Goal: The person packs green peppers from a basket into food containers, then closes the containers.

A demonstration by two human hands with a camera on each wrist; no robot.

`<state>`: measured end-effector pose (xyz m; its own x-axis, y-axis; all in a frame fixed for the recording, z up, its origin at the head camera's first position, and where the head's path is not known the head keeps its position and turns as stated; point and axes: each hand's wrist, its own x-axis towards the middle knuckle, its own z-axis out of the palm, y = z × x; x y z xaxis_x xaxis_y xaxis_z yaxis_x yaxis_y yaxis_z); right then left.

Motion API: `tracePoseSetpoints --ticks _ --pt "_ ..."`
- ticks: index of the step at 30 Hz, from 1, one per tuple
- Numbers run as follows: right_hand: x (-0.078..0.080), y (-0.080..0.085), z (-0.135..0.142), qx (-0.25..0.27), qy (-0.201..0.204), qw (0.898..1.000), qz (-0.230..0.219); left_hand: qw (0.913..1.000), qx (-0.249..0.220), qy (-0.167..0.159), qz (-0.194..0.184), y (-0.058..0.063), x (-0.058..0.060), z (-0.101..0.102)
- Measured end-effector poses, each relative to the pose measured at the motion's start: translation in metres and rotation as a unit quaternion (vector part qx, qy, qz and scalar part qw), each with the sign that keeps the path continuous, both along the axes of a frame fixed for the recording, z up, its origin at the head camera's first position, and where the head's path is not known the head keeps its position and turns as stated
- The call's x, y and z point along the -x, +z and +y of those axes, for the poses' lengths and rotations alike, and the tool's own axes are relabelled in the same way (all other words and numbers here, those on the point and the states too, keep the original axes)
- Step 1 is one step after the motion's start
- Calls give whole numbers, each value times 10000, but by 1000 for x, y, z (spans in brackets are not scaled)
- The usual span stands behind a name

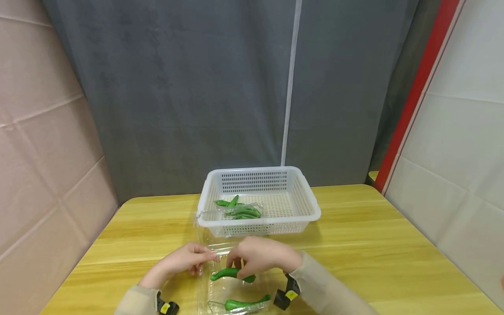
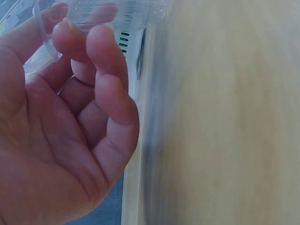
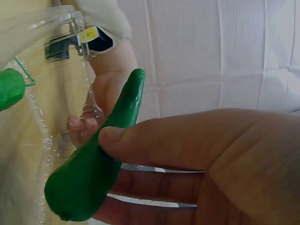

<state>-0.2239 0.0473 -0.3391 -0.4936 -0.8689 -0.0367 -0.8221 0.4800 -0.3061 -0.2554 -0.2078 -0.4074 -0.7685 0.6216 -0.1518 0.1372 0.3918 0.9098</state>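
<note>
My right hand (image 1: 261,253) pinches a green pepper (image 3: 86,173) between thumb and fingers, over an opened clear plastic clamshell box (image 1: 232,291). In the right wrist view the pepper's thick end points down and its tapered end up. A second green pepper (image 1: 246,304), with a thin stem, lies in the near part of the box. At the box's left edge, my left hand (image 1: 190,258) pinches the clear plastic between thumb and index finger. Its other fingers curl loosely in the left wrist view.
Behind the box stands a white slotted basket (image 1: 311,210), with several green peppers (image 1: 244,213) in its left part. The clear lid (image 1: 212,227) leans up over the basket's front left rim. All of it is on a wooden table (image 1: 366,245), with a grey curtain (image 1: 189,109) behind.
</note>
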Motion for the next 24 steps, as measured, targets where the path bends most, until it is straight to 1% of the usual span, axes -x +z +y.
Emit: tracePoseSetpoints --ticks 9,18,24 --pt "-2 -7 -5 -442 31 9990 21 10000 -9 -39 19 0 0 0" --pt "-3 -12 -7 -700 -3 9975 -35 9999 -37 -106 22 0 0 1" --pt "-4 -14 -7 -915 -68 9949 -426 9999 -51 -159 15 0 1 0"
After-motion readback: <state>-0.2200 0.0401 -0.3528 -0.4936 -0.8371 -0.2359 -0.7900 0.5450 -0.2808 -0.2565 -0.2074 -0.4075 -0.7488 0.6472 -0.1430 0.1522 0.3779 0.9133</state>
